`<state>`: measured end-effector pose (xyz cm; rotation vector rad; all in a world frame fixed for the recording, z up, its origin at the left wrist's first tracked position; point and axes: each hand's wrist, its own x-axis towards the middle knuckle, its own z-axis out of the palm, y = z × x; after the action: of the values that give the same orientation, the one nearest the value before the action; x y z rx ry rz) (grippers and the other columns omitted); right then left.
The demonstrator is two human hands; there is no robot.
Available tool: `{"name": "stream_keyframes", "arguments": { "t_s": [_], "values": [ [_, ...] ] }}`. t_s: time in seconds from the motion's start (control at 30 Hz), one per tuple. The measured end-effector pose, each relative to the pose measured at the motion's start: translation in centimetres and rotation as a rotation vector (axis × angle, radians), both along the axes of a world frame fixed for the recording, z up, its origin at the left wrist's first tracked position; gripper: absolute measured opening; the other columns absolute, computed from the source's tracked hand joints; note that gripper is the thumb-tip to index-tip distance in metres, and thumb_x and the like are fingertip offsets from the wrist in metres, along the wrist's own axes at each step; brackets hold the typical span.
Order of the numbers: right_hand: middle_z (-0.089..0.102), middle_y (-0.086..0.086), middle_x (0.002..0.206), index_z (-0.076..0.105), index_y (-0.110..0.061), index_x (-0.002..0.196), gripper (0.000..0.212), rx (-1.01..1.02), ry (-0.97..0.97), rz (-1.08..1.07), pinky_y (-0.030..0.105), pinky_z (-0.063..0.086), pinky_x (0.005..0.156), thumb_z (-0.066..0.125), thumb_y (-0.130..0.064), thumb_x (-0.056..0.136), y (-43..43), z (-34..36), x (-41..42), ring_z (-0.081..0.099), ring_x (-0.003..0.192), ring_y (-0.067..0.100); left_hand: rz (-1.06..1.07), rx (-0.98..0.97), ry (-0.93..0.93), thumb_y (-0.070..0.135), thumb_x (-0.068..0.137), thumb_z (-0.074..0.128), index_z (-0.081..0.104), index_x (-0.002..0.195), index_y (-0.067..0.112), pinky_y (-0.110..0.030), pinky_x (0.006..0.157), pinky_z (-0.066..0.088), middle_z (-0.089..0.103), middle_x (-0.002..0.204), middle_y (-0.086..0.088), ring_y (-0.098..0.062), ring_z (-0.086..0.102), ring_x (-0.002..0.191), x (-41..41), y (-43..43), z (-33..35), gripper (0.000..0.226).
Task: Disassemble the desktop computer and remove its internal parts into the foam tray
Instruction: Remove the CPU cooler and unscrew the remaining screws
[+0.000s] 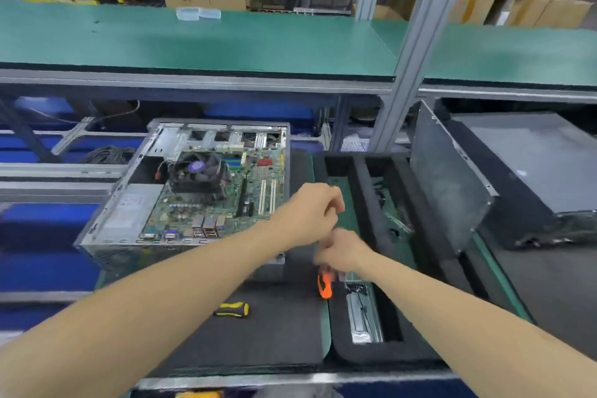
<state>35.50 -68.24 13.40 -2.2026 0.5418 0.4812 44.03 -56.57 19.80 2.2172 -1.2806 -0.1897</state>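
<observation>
Head view: my right hand (344,254) grips the orange screwdriver (324,285), left hand (308,212) curled (holding what, I cannot tell); a slip could gouge the motherboard (193,213).

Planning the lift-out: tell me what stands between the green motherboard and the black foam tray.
The tray-side wall of the grey metal case, and above the gap the left hand and the right hand, which grips an orange-handled screwdriver. Nothing else visible between green motherboard and black foam tray.

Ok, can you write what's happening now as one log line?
left hand: curled, contents blurred | right hand: holds orange screwdriver | motherboard: in case | yellow screwdriver: on mat
</observation>
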Motion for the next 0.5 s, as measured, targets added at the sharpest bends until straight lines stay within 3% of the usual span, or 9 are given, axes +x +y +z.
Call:
{"name": "stream_keyframes", "arguments": {
  "t_s": [0.13,0.23,0.33,0.4,0.5],
  "values": [
    [0.073,0.011,0.082,0.07,0.002,0.097,0.016,0.206,0.05,0.263,0.03,0.06,0.061,0.066,-0.014,0.094,4.1,-3.1,-2.6,0.07,0.066,0.018,-0.192,-0.02,-0.071,0.012,0.089,0.05,0.066,0.102,0.017,-0.031,0.077,0.051,0.066,0.096,0.004,-0.014,0.061,0.086,-4.3,4.2,-2.4,0.021],
    [0.07,0.005,0.085,0.068,-0.011,0.092,0.014,0.006,-0.09,0.488,0.036,0.056,0.07,0.06,-0.022,0.095,7.2,-4.0,-2.7,0.066,0.077,0.018,-0.196,0.087,-0.109,0.02,0.083,0.05,0.061,0.092,0.017,-0.029,0.064,0.043,0.062,0.082,0.003,-0.016,0.056,0.073,-5.5,10.2,-4.5,0.014],
    [0.069,-0.004,0.085,0.071,-0.023,0.095,0.011,-0.118,-0.282,0.488,0.032,0.047,0.071,0.062,-0.027,0.091,10.2,-4.6,-2.8,0.06,0.079,0.02,-0.023,0.226,-0.149,0.026,0.079,0.052,0.058,0.08,0.021,-0.029,0.057,0.036,0.059,0.073,0.006,-0.018,0.054,0.064,-5.1,16.9,-6.9,0.008],
    [0.069,-0.002,0.103,0.07,-0.024,0.114,0.024,-0.203,-0.365,0.482,0.038,0.054,0.082,0.061,-0.029,0.092,12.5,-5.2,-2.6,0.065,0.092,0.024,0.132,0.321,-0.195,0.029,0.079,0.055,0.063,0.09,0.026,-0.03,0.061,0.042,0.064,0.081,0.008,-0.018,0.062,0.074,-4.5,20.5,-8.4,0.014],
    [0.059,0.001,0.12,0.06,-0.023,0.131,0.037,-0.408,-0.371,0.56,0.045,0.056,0.085,0.059,-0.038,0.098,15.2,-6.2,-1.8,0.064,0.106,0.029,0.238,0.423,-0.201,0.034,0.087,0.059,0.062,0.116,0.027,-0.035,0.085,0.049,0.063,0.107,0.007,-0.018,0.06,0.098,-3.5,23.7,-10.7,0.03]
  ]
}}
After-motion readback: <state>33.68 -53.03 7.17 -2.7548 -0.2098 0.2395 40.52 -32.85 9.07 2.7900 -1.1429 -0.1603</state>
